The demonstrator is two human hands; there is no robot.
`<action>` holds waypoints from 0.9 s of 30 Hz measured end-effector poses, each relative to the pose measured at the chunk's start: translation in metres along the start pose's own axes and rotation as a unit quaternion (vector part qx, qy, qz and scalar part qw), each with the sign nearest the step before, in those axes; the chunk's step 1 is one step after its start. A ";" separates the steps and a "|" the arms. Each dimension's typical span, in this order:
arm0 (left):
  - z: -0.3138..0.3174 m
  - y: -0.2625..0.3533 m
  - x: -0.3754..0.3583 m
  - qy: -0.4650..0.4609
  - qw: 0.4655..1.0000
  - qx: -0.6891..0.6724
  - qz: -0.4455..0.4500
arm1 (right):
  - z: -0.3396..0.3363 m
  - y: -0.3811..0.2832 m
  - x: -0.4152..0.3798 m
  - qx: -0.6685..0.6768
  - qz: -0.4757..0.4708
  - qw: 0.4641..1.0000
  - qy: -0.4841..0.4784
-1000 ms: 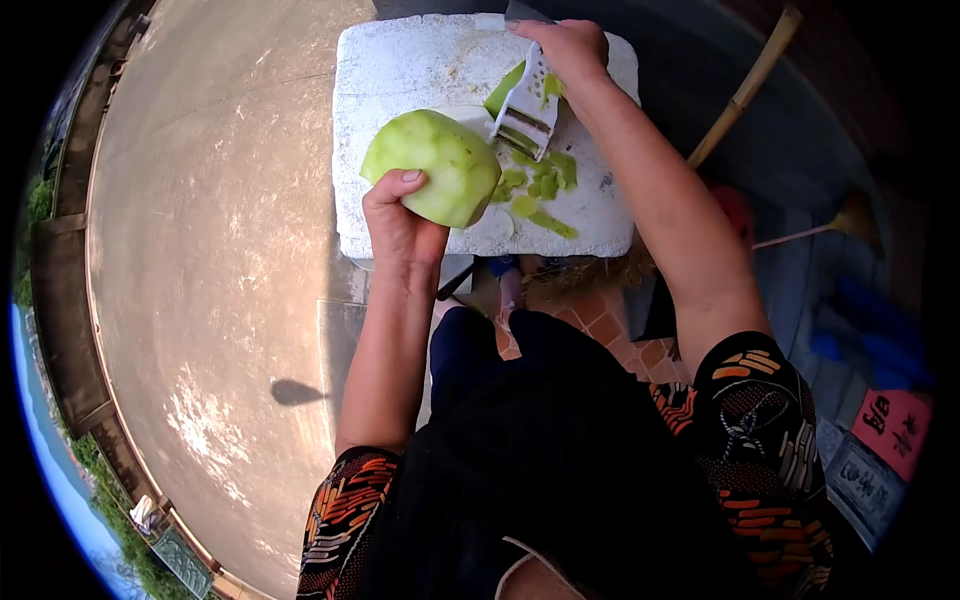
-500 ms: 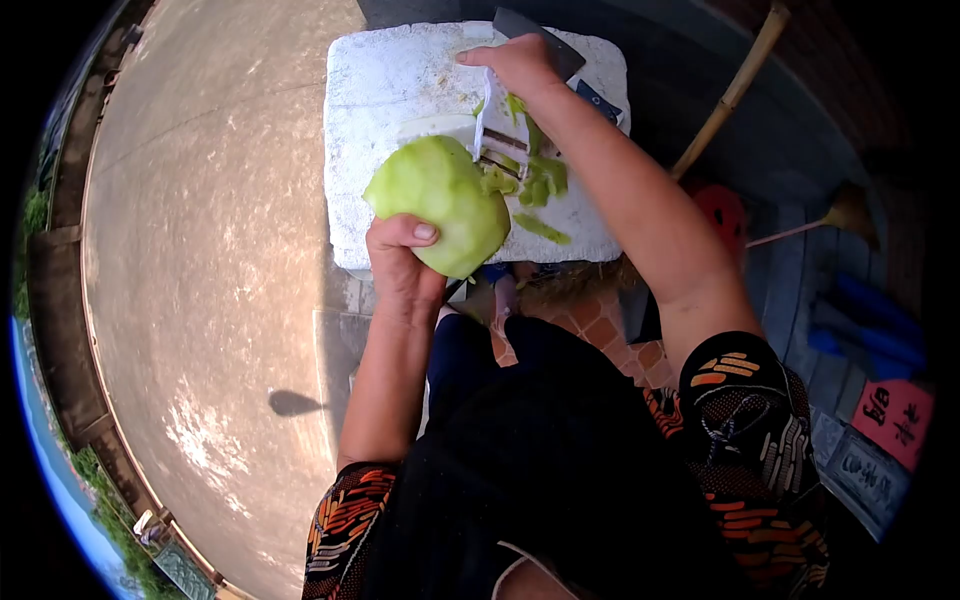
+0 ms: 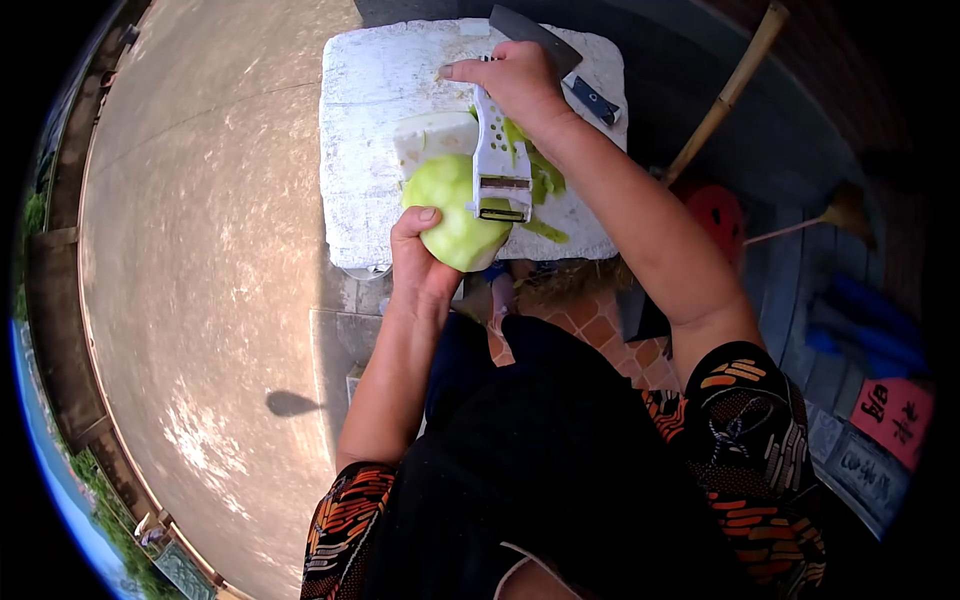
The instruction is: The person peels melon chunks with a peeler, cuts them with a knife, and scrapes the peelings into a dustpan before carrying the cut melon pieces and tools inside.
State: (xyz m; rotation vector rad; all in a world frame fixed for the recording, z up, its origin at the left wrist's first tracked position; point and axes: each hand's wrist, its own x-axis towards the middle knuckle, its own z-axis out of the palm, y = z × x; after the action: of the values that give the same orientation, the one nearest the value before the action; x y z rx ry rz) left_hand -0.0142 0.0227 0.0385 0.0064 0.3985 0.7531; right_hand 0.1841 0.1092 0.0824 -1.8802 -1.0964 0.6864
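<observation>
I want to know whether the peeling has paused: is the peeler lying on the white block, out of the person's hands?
No, the right hand holds the peeler against the green fruit, which the left hand grips.

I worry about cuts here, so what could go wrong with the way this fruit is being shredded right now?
1. The left hand grips the peeled green fruit close under the shredder; a slip of the blade could reach its thumb.
2. The fruit is held in the air at the edge of the white foam box, not resting on it, so it may twist or drop.
3. A cleaver lies just behind the right hand; a long back stroke could brush it.
</observation>
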 end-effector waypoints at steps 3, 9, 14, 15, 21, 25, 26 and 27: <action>-0.001 -0.010 -0.013 -0.011 0.999 0.011 -0.041 | -0.008 -0.009 -0.001 -0.051 -0.021 0.998 -0.012; -0.001 -0.018 -0.010 0.046 0.998 -0.027 0.015 | -0.014 -0.022 -0.018 -0.029 -0.022 0.999 -0.021; 0.004 -0.016 -0.010 0.060 0.997 -0.010 0.052 | -0.005 -0.021 -0.024 -0.036 -0.042 0.998 -0.006; 0.005 -0.016 -0.010 0.065 0.996 -0.013 0.055 | -0.005 -0.020 -0.025 -0.033 -0.049 0.998 0.003; -0.001 -0.014 -0.012 0.043 0.999 -0.008 0.028 | -0.007 -0.015 -0.019 -0.088 -0.019 0.996 -0.022; 0.002 -0.010 -0.015 0.017 1.000 0.002 -0.005 | -0.006 -0.005 -0.015 -0.053 -0.003 0.996 -0.072; 0.002 -0.010 -0.016 0.017 1.000 0.002 -0.017 | -0.002 -0.004 -0.015 -0.051 0.005 0.995 -0.086; 0.002 -0.009 -0.016 0.012 1.000 0.003 -0.020 | 0.001 -0.005 -0.014 -0.050 0.012 0.994 -0.100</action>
State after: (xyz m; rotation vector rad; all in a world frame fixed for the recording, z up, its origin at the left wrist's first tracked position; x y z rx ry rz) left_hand -0.0180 0.0055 0.0444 -0.0050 0.4222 0.7140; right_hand 0.1744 0.0986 0.0865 -1.9431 -1.2562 0.8634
